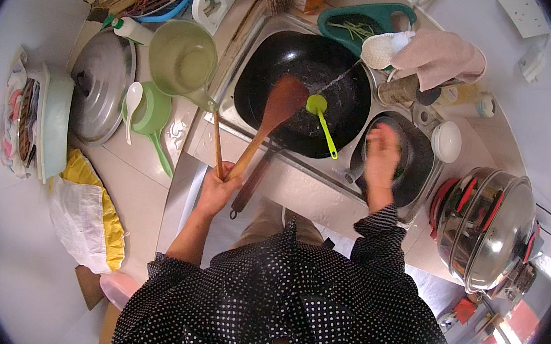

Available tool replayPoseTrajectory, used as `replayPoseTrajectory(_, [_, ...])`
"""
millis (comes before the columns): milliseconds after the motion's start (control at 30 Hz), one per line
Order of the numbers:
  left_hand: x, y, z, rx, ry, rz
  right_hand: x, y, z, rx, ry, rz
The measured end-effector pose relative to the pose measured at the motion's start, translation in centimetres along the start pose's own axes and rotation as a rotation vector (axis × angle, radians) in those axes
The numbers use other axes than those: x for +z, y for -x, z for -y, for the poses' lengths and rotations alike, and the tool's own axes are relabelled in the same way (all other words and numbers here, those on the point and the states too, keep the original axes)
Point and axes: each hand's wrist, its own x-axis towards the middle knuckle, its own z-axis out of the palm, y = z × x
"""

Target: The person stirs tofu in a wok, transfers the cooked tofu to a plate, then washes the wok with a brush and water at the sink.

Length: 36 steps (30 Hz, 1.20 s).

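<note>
My left hand (218, 188) grips a wooden spatula (282, 105) and a thin wooden stick (217, 148) by their lower ends. The spatula's broad reddish-brown blade is over a black wok (261, 65) that sits in the larger sink basin. A lime-green long-handled utensil (328, 135) lies in the wok, its round head towards the middle. The wok's dark wooden handle (254, 185) sticks out over the counter's front edge. Blurred, my right hand (382, 160) is above the smaller basin (419, 167); whether its fingers hold anything is unclear.
Water (338, 80) runs from a covered tap (379, 49) into the wok. On the left are a green dipper (184, 59), a smaller green ladle (159, 104), a white spoon (133, 101) and a metal lid (105, 88). A lidded steel pot (493, 235) and white bowl (446, 142) stand right.
</note>
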Motion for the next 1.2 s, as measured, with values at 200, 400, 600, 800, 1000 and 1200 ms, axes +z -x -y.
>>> replayPoseTrajectory(200, [-0.3,0.9,0.6,-0.008,-0.045,-0.012,7.2,0.1,1.9,-0.425,1.011,0.565])
replayPoseTrajectory(400, [-0.1,1.5,0.3,-0.043,0.007,0.033,8.7,-2.5,0.0,-0.246,0.973,0.596])
replayPoseTrajectory(600, [0.1,1.4,0.1,-0.075,-0.065,0.036,4.3,-1.5,5.1,0.155,0.369,0.515])
replayPoseTrajectory(800, [0.6,0.5,-1.3,-0.047,-0.185,0.078,2.8,1.4,9.7,-0.23,0.286,0.711])
replayPoseTrajectory(1000, [1.1,-0.3,-1.1,-0.016,-0.25,0.059,4.0,-0.4,6.2,-0.333,0.312,0.65])
replayPoseTrajectory(1200, [0.0,0.3,0.6,0.017,-0.195,0.087,3.7,-4.7,2.2,-0.278,0.535,0.544])
